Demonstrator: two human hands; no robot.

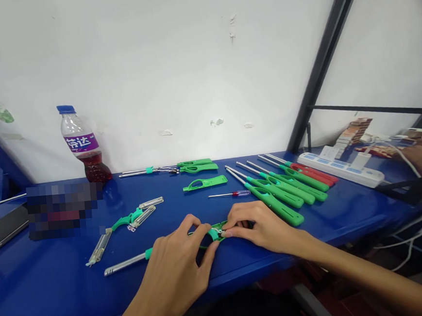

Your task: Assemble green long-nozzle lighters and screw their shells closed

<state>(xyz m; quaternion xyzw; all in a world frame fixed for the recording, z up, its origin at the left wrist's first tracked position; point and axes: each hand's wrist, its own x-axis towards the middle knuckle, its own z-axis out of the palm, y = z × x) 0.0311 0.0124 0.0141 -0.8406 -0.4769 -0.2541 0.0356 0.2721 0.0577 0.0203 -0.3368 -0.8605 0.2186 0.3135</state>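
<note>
On the blue table [61,291] near its front edge lies a green lighter body [219,224] with a metal tube [126,265] pointing left. My left hand [184,260] pinches the teal part [213,234] in the body between thumb and fingers. From the right, my right hand [258,225] has its fingers closed at the body's inside, by small white wires; its fingertips partly hide what they grip. Behind the hands are a small screwdriver [240,193] and a loose green half shell [209,182]. Clear tanks [101,245] with teal parts [126,220] lie to the left.
Several green lighters [276,204] and red ones [316,173] lie at the right, beside a white power strip [343,169]. A bottle [86,146] stands back left near a blurred dark object [61,208]. More lighter parts [197,166] lie by the wall. Another person's hand [415,156] shows far right.
</note>
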